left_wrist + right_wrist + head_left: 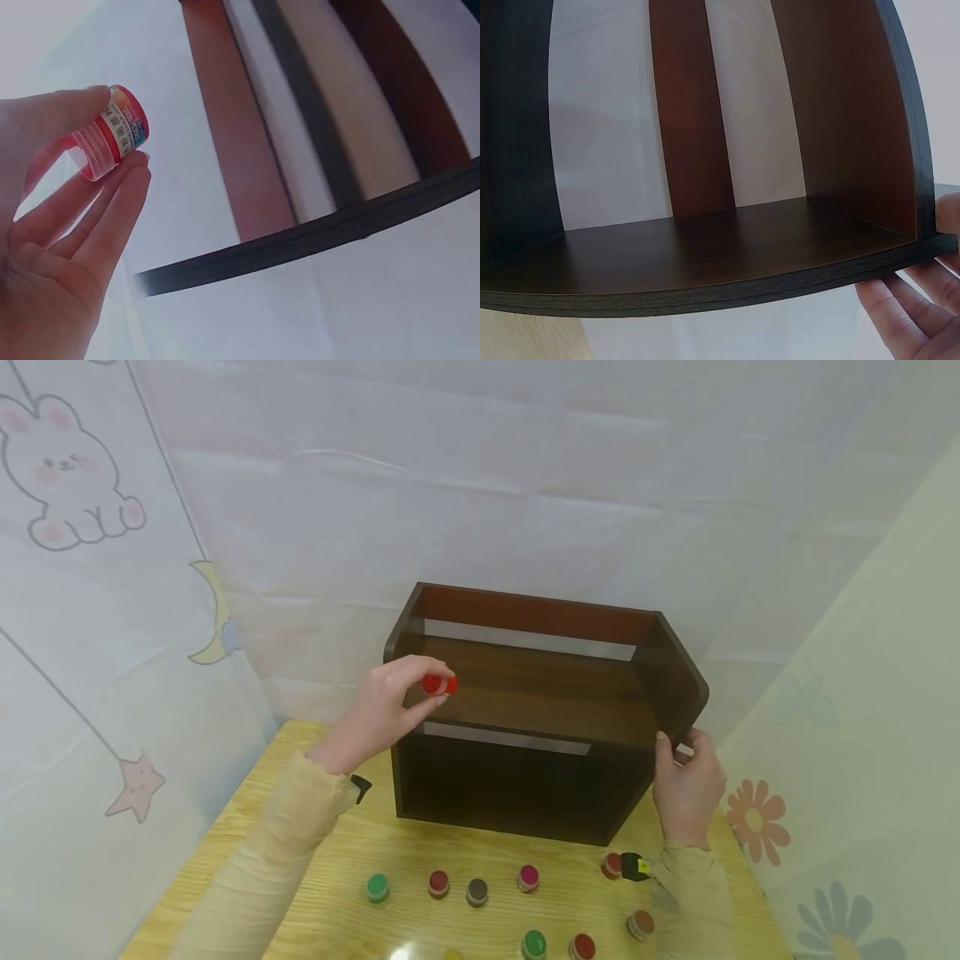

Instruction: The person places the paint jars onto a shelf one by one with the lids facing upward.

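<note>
My left hand (367,718) pinches a small red paint pot (432,684) between thumb and fingertips, in front of the left side of a dark brown wooden shelf (547,685). Up close in the left wrist view, the paint pot (126,129) has a printed label and a clear end, and lies tipped on its side in the grip. My right hand (688,789) holds the shelf's lower right edge. In the right wrist view the fingers (900,319) come up against the outer side of the dark board (705,251).
Several paint pots stand on the wooden table (337,852) before the shelf, among them a green pot (377,887), a grey pot (477,892), a magenta pot (528,878) and a brown pot (641,925). A pale printed cloth (480,485) hangs behind and at both sides.
</note>
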Demonstrator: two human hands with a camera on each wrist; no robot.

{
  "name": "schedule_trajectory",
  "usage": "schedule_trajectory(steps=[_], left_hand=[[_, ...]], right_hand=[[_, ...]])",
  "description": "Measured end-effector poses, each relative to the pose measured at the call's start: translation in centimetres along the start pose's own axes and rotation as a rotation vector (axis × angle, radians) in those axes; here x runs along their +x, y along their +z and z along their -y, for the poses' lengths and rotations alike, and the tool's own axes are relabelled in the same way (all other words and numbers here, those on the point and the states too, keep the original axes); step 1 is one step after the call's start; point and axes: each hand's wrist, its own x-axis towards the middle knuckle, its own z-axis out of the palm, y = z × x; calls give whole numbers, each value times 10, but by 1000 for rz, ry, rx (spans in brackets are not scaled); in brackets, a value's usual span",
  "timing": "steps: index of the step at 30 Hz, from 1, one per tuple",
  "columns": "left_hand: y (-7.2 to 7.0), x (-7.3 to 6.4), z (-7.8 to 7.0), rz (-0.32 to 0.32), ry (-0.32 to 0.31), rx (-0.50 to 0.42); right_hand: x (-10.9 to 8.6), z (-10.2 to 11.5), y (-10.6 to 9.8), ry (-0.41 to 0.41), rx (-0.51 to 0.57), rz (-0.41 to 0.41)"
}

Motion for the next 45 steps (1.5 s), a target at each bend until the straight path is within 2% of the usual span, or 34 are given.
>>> schedule_trajectory(steps=[5, 8, 15, 21, 28, 37, 40, 45], left_hand=[[-4, 11, 1, -22, 48, 45], [-3, 13, 4, -27, 52, 66], [5, 14, 2, 32, -23, 136], [15, 12, 5, 107, -30, 195], [23, 7, 11, 135, -99, 267], [31, 7, 11, 212, -176, 349], [33, 6, 11, 214, -189, 360], [36, 6, 11, 177, -197, 379]], right_hand=[[0, 0, 1, 0, -9, -2], [0, -1, 1, -1, -12, -7], [1, -3, 0, -15, -13, -14], [0, -2, -1, -15, 4, -5], [-1, -3, 0, -15, 1, -10], [0, -5, 0, -15, 0, -8], [0, -6, 0, -14, -4, -11], [0, -5, 0, -14, -4, -12]])
